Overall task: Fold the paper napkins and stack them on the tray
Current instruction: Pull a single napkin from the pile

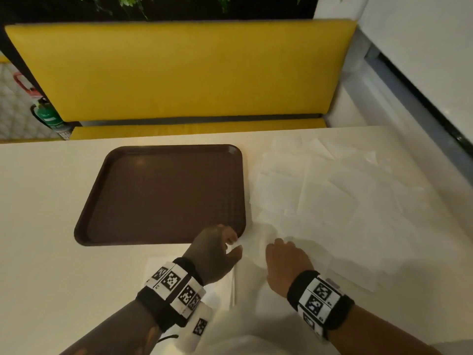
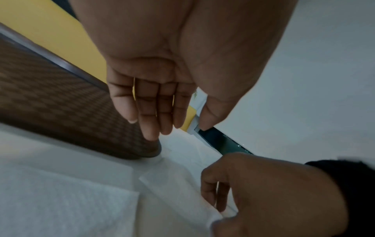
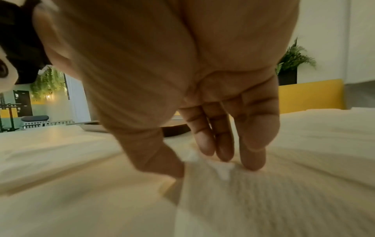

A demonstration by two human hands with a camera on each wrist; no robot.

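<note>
The brown tray (image 1: 163,196) lies flat on the white table with nothing on it. Several unfolded white napkins (image 1: 332,196) are spread to its right. By the tray's near right corner my right hand (image 1: 281,252) pinches the edge of one napkin (image 1: 256,249) between thumb and fingers (image 3: 223,154), bunching the napkin (image 3: 223,200). My left hand (image 1: 231,243) hovers over that tray (image 2: 61,104) corner; in the left wrist view the left hand (image 2: 176,128) has straight fingers and holds nothing. A folded napkin (image 1: 222,288) lies under my left wrist.
A yellow bench (image 1: 179,73) runs along the table's far edge. A white wall and ledge (image 1: 409,73) close off the right side. A green extinguisher (image 1: 47,115) stands at the far left. Bare table (image 1: 51,201) lies left of the tray.
</note>
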